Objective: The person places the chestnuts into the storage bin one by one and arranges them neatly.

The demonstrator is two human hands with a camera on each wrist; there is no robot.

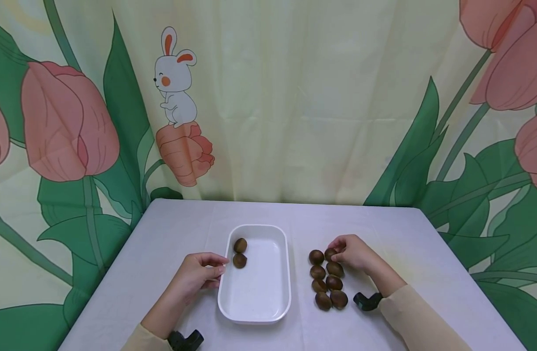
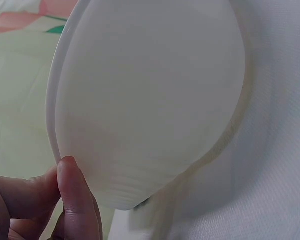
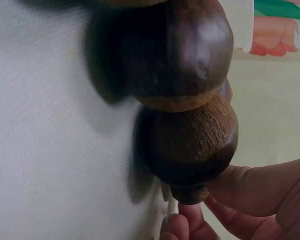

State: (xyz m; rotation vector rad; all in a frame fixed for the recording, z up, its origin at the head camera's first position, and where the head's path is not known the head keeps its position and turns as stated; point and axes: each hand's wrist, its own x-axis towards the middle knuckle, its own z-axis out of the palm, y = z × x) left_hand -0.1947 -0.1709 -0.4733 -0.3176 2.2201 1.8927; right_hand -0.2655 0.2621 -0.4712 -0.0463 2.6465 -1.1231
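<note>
A white rectangular tray (image 1: 261, 292) lies on the table, with two chestnuts (image 1: 239, 253) one behind the other near its far left corner. My left hand (image 1: 198, 274) grips the tray's left rim between thumb and fingers; the left wrist view shows the thumb (image 2: 76, 195) against the tray wall (image 2: 150, 100). Right of the tray, several brown chestnuts (image 1: 323, 301) stand in two columns. At the far end of the right column my right hand (image 1: 353, 252) pinches a chestnut (image 1: 330, 254), partly hidden by the fingers. Nearer chestnuts (image 3: 190, 135) cover much of that grasp in the right wrist view.
A white cloth covers the table (image 1: 356, 336). Black wrist devices sit at the left wrist (image 1: 187, 340) and right wrist (image 1: 367, 301), the right one close to the chestnuts. Behind the table's far edge hangs a curtain (image 1: 294, 107) printed with tulips and a rabbit.
</note>
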